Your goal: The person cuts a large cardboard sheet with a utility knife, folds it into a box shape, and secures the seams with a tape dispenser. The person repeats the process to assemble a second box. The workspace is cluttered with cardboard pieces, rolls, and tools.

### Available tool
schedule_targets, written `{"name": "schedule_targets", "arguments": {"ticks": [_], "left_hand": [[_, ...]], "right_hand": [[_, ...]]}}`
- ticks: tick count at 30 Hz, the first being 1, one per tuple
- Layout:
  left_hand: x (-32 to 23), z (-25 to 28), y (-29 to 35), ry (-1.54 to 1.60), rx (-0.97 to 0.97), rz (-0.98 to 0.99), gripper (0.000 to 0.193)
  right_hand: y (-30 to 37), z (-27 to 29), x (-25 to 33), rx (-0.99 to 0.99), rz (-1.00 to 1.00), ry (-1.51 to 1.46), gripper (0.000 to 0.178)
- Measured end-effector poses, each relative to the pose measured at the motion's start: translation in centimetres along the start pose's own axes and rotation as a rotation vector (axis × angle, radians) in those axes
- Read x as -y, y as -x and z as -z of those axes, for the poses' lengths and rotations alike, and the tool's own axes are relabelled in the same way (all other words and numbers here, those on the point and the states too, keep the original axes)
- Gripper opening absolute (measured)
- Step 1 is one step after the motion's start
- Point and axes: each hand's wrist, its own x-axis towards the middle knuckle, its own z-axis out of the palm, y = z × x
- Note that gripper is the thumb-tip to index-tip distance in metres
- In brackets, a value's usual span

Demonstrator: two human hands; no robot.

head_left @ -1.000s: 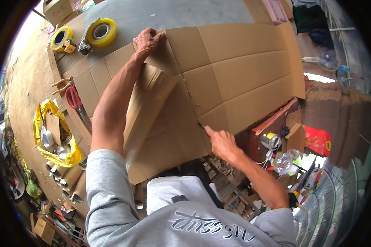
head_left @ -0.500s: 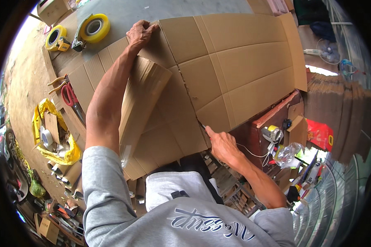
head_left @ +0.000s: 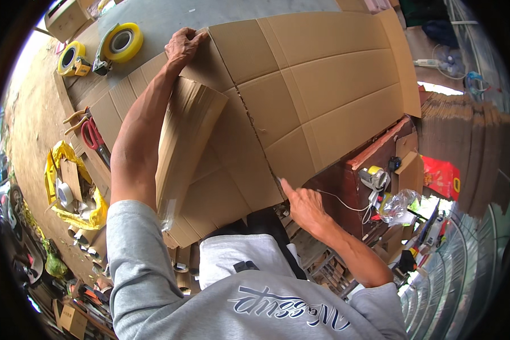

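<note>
A large brown cardboard sheet (head_left: 348,73), creased in several places, lies across the work surface before me. My left hand (head_left: 183,46) is closed at its far edge, with fingers bent over the cardboard. A dark, ragged cut line runs from near that hand toward me. My right hand (head_left: 306,207) is closed around a knife, mostly hidden in the fingers; only the pale blade tip (head_left: 279,180) shows, at the near end of the cut line. A long, narrow folded cardboard piece (head_left: 190,133) rests on the sheet beside my left forearm.
Two yellow tape rolls (head_left: 122,43) on dispensers sit at the far left. Red-handled scissors (head_left: 90,134) and pliers (head_left: 75,120) lie by the left edge. A yellow bag (head_left: 99,212) stands lower left. Stacked cardboard (head_left: 459,147) and a red-brown cabinet (head_left: 354,187) are at right.
The view has shifted slightly, so the sheet appears a little further left. My right hand stays near the close end of the cut line; my left hand keeps its place on the far edge.
</note>
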Motion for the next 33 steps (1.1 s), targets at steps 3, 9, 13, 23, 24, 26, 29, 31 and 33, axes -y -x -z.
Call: {"name": "schedule_targets", "arguments": {"ticks": [3,9,13,23,24,26,29,31,33], "left_hand": [[1.1,-0.5,0.1,-0.01,0.009,-0.026,0.057],[0.5,-0.2,-0.2,0.039,0.017,-0.011,0.059],[0.5,0.0,-0.3,0.016,0.0,0.0,0.061],[0.3,0.0,-0.4,0.025,0.039,0.005,0.057],[0.6,-0.1,-0.3,0.026,0.025,0.0,0.057],[0.9,0.0,-0.6,0.021,0.021,-0.009,0.057],[0.5,0.0,-0.5,-0.034,0.028,0.008,0.058],[1.3,0.1,-0.7,-0.033,0.006,0.001,0.058],[0.5,0.0,-0.5,-0.076,-0.024,-0.013,0.058]], "right_hand": [[2.7,-1.6,-1.2,0.023,-0.004,0.017,0.061],[1.2,-1.6,-0.8,0.06,-0.059,-0.048,0.057],[0.1,-1.5,-0.6,0.131,-0.091,-0.056,0.058],[4.8,-2.0,-1.6,0.159,-0.078,-0.012,0.047],[4.3,-2.8,-1.8,0.142,-0.069,0.0,0.045],[3.7,-4.2,-2.1,0.092,-0.042,0.037,0.04],[3.5,-4.9,-1.9,0.083,-0.064,0.037,0.036],[5.4,-5.4,-2.7,-0.007,0.011,0.119,0.034],[10.3,-8.2,-5.8,0.374,-0.084,0.163,0.033]]}}
